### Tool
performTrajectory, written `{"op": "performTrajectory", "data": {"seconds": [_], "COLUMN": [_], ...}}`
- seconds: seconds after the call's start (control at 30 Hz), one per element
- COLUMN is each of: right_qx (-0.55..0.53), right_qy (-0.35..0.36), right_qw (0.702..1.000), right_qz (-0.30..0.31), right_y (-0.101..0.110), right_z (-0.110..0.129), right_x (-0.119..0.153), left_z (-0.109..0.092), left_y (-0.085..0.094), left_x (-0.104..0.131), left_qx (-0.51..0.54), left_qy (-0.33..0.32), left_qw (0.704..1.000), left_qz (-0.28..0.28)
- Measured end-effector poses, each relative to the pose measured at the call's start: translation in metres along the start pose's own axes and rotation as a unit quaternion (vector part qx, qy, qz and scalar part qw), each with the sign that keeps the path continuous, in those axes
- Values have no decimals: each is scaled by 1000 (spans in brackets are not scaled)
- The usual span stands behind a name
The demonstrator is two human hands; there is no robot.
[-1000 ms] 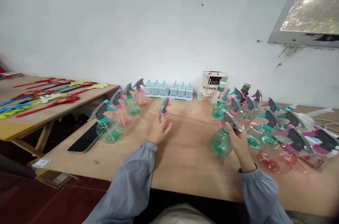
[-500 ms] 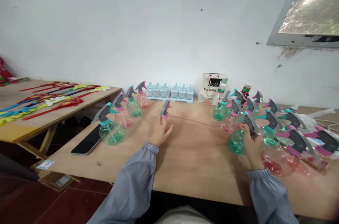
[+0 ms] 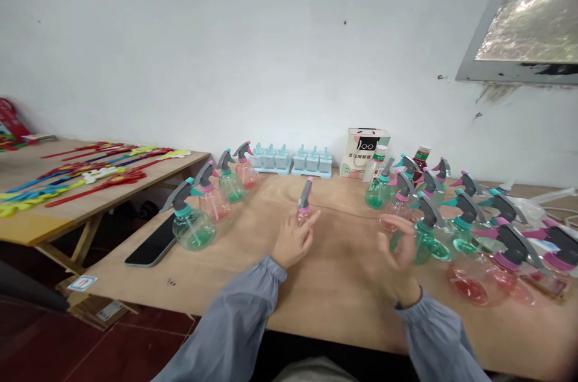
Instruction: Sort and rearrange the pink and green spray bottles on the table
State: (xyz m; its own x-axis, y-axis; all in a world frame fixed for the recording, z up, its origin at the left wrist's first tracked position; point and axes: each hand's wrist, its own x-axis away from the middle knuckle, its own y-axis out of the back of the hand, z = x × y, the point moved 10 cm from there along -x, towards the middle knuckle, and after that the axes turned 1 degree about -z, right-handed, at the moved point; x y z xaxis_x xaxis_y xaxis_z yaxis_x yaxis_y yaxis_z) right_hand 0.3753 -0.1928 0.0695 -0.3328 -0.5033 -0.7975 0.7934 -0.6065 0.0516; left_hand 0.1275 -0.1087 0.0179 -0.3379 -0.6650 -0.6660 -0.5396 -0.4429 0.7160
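Note:
My left hand (image 3: 293, 240) is wrapped round a small pink spray bottle (image 3: 305, 196) with a grey trigger head, upright near the table's middle; most of its body is hidden by the hand. To the right, my right hand (image 3: 397, 258), blurred, hovers over the wood with thumb and fingers apart and nothing between them. Beside it stands a green spray bottle (image 3: 424, 243), amid several pink and green ones, such as a large pink bottle (image 3: 481, 278). Left of my left hand is a row of spray bottles, with a green one (image 3: 194, 230) nearest.
A black phone (image 3: 151, 243) lies at the table's left. Light blue moulds (image 3: 312, 164) and a paper bag (image 3: 354, 156) stand along the wall. Two capped bottles are near the bag. Another table (image 3: 58, 222) at the left holds colourful hand-shaped items.
My right hand has let go of the green spray bottle and moved left, its fingers now apart. My left hand has shifted right with the pink bottle, whose head has turned.

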Motion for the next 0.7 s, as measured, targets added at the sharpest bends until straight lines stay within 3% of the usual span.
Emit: {"op": "performTrajectory", "data": {"seconds": [0.13,0.23,0.43,0.53,0.63,0.7], "right_qx": [-26,-63,-131,-154,-172,-184], "right_qy": [-72,-102,-125,-133,-146,-177], "right_qw": [985,972,963,953,950,947], "right_qz": [153,204,200,224,217,197], "right_y": [-100,-144,-156,-158,-151,-144], "right_z": [-3,-9,-18,-16,-16,-22], "right_x": [2,6,13,15,12,9], "left_z": [-37,-53,-69,-74,-71,-55], "left_y": [-3,-6,-3,3,29,64], "left_x": [13,23,34,36,40,42], "left_qx": [-36,-59,-73,-58,-5,33], "left_qy": [6,-4,-47,-77,-131,-150], "left_qw": [999,998,996,995,984,975], "left_qz": [-12,-10,-11,37,124,162]}}
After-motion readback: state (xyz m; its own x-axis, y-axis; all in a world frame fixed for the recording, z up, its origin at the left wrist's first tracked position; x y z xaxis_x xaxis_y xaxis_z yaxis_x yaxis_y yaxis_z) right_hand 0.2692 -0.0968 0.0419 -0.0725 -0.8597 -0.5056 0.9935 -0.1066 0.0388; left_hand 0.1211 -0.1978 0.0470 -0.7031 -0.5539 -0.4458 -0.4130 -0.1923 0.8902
